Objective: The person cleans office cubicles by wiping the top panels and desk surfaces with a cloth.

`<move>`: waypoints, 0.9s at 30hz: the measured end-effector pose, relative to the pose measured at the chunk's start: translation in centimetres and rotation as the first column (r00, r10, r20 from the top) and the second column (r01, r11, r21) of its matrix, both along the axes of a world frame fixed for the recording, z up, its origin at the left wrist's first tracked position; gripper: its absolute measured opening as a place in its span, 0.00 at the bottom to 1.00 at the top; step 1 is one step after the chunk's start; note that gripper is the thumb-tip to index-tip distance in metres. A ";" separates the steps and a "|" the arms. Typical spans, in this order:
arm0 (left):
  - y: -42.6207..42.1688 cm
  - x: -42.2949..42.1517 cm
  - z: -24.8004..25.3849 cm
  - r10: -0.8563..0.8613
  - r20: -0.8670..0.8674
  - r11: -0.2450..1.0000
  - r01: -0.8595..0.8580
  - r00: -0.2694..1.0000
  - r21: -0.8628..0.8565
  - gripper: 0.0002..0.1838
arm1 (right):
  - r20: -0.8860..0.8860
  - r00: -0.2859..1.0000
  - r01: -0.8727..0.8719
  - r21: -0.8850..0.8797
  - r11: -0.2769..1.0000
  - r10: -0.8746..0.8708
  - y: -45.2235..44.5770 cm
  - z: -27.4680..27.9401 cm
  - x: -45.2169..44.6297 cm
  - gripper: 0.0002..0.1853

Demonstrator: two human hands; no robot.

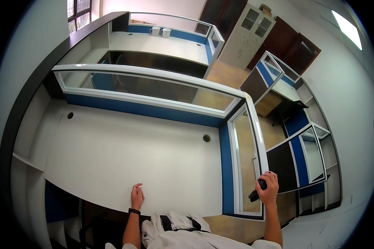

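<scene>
My right hand (268, 189) is closed around a small black object (253, 196) at the white-framed glass side partition (259, 141). Part of the object sticks out to the left of my fingers, in front of the glass; its kind is not clear. My left hand (137, 196) hovers at or just over the front part of the white desktop (133, 149), with nothing in it. Its index finger points out and the other fingers are loosely bent. I cannot tell whether it touches the surface. A black band (134, 211) circles my left wrist.
A glass-topped partition (145, 89) with a blue lower panel (141, 111) borders the desk's back. Two white mugs (155, 31) stand on the far desk. More cubicles (303, 162) and a pale cabinet (245, 35) are to the right. Open shelves (28, 162) line the left.
</scene>
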State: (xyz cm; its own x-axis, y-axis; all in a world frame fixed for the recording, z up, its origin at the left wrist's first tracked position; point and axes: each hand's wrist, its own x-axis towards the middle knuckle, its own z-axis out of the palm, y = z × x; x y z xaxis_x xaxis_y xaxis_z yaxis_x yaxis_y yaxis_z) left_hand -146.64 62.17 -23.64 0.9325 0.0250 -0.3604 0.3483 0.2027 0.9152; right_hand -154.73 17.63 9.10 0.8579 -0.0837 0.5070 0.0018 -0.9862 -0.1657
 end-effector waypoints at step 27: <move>0.2 0.0 0.1 -0.025 0.031 0.994 0.022 0.999 0.109 0.10 | -0.707 0.632 -0.197 0.248 0.949 0.316 12.7 -24.2 1.8 0.25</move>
